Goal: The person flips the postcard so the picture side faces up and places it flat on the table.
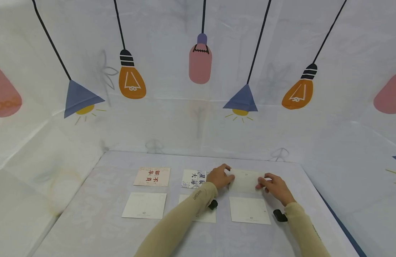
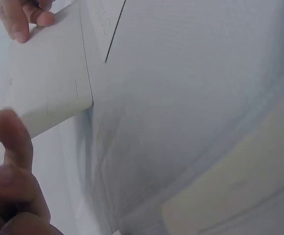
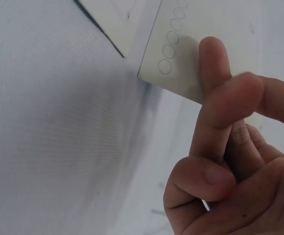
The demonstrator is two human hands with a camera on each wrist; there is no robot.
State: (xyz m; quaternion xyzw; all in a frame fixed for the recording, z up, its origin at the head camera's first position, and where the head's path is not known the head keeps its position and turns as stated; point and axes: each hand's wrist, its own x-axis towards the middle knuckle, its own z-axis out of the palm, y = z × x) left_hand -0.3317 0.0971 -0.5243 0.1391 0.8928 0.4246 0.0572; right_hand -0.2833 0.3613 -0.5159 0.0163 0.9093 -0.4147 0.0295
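Far-right card (image 1: 246, 181) is sitting between left hand (image 1: 219, 177) and right hand (image 1: 276, 187), fingers bent at its edges, can't tell if pinching, left sleeve's (image 1: 178, 225) hiding part of the near-middle card (image 1: 206, 216).

On my feeds a pale cream postcard (image 1: 246, 181) shows its mostly blank face, with a row of small outlined circles; it lies lengthwise near the far edge of the worktop (image 1: 88, 221), toward the right corner.
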